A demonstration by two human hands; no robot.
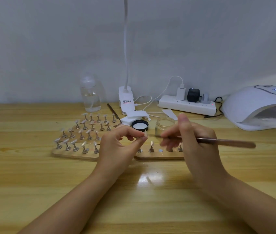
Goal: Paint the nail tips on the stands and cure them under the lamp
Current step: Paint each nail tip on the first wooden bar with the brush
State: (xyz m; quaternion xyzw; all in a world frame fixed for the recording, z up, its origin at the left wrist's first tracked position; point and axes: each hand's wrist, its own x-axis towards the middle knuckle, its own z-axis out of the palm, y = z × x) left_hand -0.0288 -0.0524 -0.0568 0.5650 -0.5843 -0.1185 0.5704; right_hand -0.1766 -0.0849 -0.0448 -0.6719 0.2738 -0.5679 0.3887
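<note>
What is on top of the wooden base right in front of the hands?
On the wooden base stand a stand with a nail tip, bare round magnets and another stand. The right hand covers its right end; the left hand hides its left edge.

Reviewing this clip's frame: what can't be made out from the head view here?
- Brush: its tip is motion-blurred, so any paint on it cannot be told.
- Near stand strip: its right end is hidden behind the right hand.
- Nail tip pinched by the left hand: too small to tell painted or bare.
- Curing lamp: cut off by the right edge; its display is unreadable.
- Open jar: contents unclear.
</note>
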